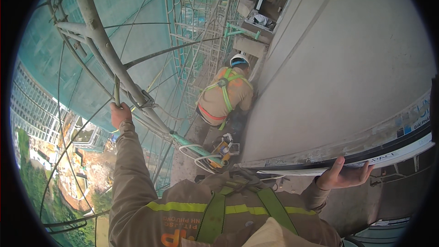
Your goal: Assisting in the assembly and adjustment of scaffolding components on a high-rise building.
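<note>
At the left, my left hand (121, 114) is closed around the lower end of a short, narrow, brownish bar (117, 91). The bar points up across the scaffold pipe (103, 41); whether it is fixed there I cannot tell. My right hand (346, 174) is at the lower edge of a long profile (398, 156) with white and black bands and printed film. Its thumb points up and the fingers curl at the edge, gripping it. The profile runs along the foot of a large grey wall panel (347, 64).
Ahead, a person in a white helmet (239, 60) and green harness crouches on the walkway. A yellow-and-black power tool (222, 148) and a pale hose (194, 153) lie between us. Green netting (137, 32) hangs behind the scaffold; at left there is a deep drop to the ground.
</note>
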Tool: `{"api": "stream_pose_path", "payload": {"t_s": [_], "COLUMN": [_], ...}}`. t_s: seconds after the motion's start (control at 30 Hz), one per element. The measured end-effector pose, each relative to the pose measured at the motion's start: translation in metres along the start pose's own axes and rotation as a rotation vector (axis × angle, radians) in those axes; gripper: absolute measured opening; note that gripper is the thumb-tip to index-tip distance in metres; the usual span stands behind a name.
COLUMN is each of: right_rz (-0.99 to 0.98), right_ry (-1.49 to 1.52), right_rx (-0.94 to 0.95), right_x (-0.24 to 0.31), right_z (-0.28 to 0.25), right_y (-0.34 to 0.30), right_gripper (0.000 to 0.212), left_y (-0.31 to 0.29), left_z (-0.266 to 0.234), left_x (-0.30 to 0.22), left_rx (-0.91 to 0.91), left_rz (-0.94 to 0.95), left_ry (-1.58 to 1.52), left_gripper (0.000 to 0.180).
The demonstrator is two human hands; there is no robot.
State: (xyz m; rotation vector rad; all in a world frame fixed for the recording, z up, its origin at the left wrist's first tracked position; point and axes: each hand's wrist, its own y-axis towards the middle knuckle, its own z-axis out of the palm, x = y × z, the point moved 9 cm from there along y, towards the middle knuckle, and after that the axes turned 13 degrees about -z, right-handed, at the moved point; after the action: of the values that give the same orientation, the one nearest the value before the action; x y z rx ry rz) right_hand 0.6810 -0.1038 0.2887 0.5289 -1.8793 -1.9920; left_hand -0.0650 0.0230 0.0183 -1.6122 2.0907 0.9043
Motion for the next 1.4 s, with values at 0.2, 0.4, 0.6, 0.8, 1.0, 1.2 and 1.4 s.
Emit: {"api": "stream_pose_path", "payload": {"t_s": [0.2,0.4,0.6,0.8,1.0,1.2,1.4], "right_rz": [0.001,-0.005,-0.034,-0.025,-0.028,-0.045,-0.046], "right_ry": [-0.018,-0.036,-0.027,-0.018,-0.025,-0.02,-0.023], "right_rx": [0.003,0.013,0.013,0.0,0.001,0.001,-0.001], "right_x": [-0.002,-0.006,-0.005,-0.002,-0.002,-0.001,-0.002], "right_z": [-0.002,-0.004,-0.003,-0.001,-0.001,0.0,-0.001], "right_y": [-0.002,-0.005,-0.004,-0.002,-0.002,-0.001,-0.002], "right_gripper": [0.074,0.075,0.075,0.074,0.074,0.073,0.073], "left_y": [0.001,0.003,0.0,-0.003,-0.003,-0.002,-0.002], "left_z": [0.003,0.008,0.004,-0.001,-0.003,-0.002,-0.002], "left_x": [0.004,0.006,0.002,-0.001,-0.001,0.0,-0.001], "left_rx": [-0.033,-0.027,-0.028,-0.041,-0.054,-0.054,-0.025], "left_rz": [0.017,0.016,0.008,0.015,0.014,0.002,-0.005], "left_ry": [-0.012,0.014,0.015,0.018,0.012,0.041,0.015], "left_gripper": [0.028,0.029,0.029,0.028,0.027,0.027,0.027]}}
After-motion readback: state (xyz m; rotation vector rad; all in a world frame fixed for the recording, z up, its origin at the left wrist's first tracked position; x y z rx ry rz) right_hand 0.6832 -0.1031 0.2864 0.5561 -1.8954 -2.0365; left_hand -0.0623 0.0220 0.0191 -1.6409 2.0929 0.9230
